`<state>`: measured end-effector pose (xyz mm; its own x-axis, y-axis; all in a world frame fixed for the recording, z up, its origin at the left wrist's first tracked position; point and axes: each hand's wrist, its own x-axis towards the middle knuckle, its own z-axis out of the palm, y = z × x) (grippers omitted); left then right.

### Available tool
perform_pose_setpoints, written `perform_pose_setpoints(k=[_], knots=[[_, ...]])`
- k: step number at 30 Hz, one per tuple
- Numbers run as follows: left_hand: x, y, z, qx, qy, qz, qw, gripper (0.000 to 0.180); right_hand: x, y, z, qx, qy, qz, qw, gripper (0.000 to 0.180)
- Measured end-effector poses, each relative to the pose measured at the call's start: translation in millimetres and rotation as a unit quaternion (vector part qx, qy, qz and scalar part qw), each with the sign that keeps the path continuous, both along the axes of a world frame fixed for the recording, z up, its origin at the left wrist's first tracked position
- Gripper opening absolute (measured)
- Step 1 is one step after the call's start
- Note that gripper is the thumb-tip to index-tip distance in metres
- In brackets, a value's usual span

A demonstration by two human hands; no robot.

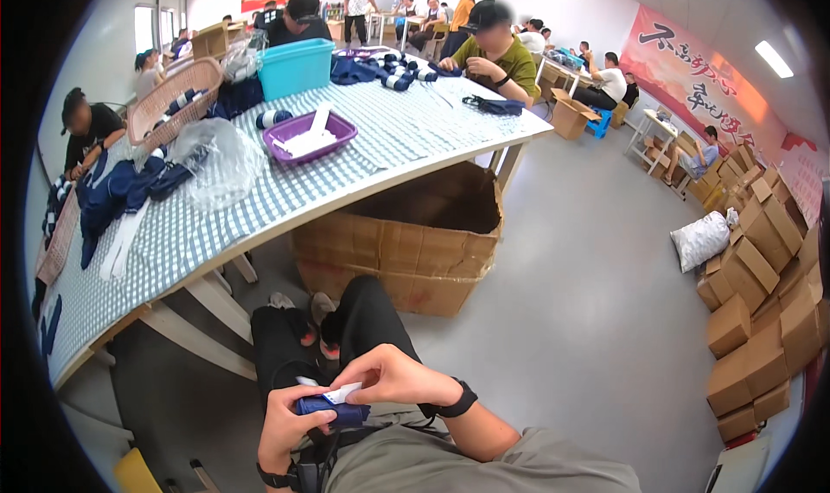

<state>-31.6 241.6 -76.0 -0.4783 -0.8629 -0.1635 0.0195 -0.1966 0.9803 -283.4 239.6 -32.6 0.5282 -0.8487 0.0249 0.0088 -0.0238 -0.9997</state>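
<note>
busy packing room, grey floor, long table (380,147) in blue-checked cloth with a purple tray (309,135) and teal bin (296,66). open cardboard box (406,242) under it, brown cartons (761,303) stacked by the red banner (700,78). left hand (290,424) grips a rolled navy sock bundle (333,409) over the lap, right hand (389,376) fingers pinching its white label (340,394).

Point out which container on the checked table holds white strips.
The shallow purple plastic tray; the teal plastic tub and woven basket behind it show none.
</note>
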Motion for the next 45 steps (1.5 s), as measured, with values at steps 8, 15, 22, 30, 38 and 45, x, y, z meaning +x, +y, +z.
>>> perform_pose_setpoints(k=[8, 15, 22, 30, 38, 45], knots=[[-5, 1, 24, -0.077, 0.167, 0.225, 0.957, 0.100, 0, -10, -11, -0.018, -0.180, -0.230, 0.956, 0.010], [9, -1, -4, -0.008, 0.299, 0.167, 0.940, 0.106, 38, -9, -25, -0.065, -0.296, -0.361, 0.882, 0.014], [24, -1, -65, 0.181, 0.453, 0.039, 0.872, 0.064, 66, 12, -31, -0.143, -0.213, -0.186, 0.949, 0.022], [-10, 13, -8, 0.104, 0.247, 0.303, 0.915, 0.079, 59, 4, -34, -0.190, -0.017, -0.197, 0.962, 0.035], [-35, 15, 40, -0.119, 0.159, 0.288, 0.937, 0.114, 55, -1, -42, -0.183, -0.077, -0.173, 0.965, 0.012], [-17, 7, 10, -0.206, 0.089, 0.269, 0.937, 0.061, 57, 1, -45, -0.080, -0.113, -0.181, 0.974, 0.023]])
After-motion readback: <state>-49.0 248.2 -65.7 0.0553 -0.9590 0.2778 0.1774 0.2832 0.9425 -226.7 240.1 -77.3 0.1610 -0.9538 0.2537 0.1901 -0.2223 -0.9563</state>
